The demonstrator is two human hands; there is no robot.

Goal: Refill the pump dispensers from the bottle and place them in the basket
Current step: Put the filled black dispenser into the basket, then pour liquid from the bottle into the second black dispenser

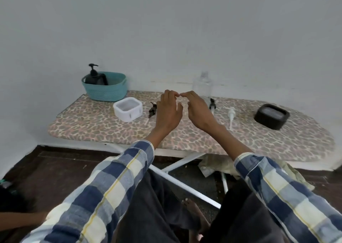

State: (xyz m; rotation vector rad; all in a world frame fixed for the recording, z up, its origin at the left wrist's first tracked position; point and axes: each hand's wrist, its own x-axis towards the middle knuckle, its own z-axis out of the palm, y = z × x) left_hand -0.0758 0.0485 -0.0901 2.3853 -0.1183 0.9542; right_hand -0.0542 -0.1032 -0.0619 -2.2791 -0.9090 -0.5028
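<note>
A teal basket (105, 90) sat at the far left of the spotted surface (185, 137). One black dispenser (95, 77) stood inside it, with its pump on top. Just beside the basket was a white tub (128, 109), and it was hard to tell what was in it. A black tub (271, 116) sat far to the right. A clear bottle (203, 84) with no cap stood by the wall, and it looked see-through all the way down. Three loose pumps lay flat on the surface: a black pump (152, 110) next to the white tub, another black pump (212, 105) near the bottle, and a white pump (231, 115) further right. The left hand (169, 111) and right hand (199, 111) were up over the middle. Their fingers were loosely bent and held nothing, and the tips nearly met.
</note>
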